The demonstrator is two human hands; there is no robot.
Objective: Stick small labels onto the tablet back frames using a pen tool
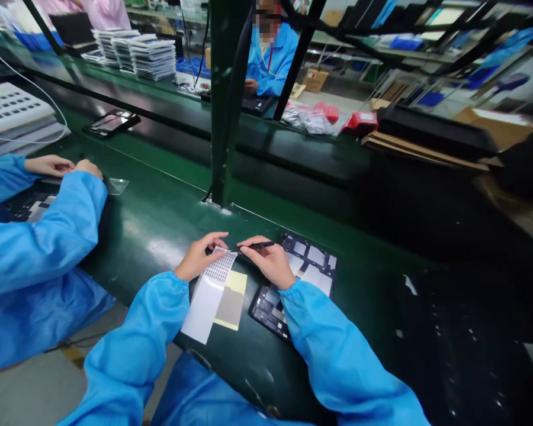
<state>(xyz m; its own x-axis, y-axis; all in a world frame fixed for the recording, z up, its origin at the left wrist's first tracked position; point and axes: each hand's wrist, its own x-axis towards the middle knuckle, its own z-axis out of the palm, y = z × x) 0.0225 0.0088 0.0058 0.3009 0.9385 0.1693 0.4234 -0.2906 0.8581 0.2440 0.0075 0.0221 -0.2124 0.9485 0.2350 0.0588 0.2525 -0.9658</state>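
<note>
My left hand [198,258] pinches the top edge of a white sheet [209,294] printed with rows of small dark pieces, which lies on the green bench. A yellow-edged sheet [232,299] lies partly under it. My right hand [270,262] grips a thin black tool [256,245] like a pen, its tip pointing left at the sheet's top. Under my right wrist lies a black open device frame [308,260] with pale panels inside. Both sleeves are blue.
A co-worker in blue sleeves [39,236] works at my left over another frame. A green post [224,100] rises behind my hands. A tablet [112,122] lies on the belt. Stacked trays [148,56], red packages [360,123] and another person [269,56] are beyond.
</note>
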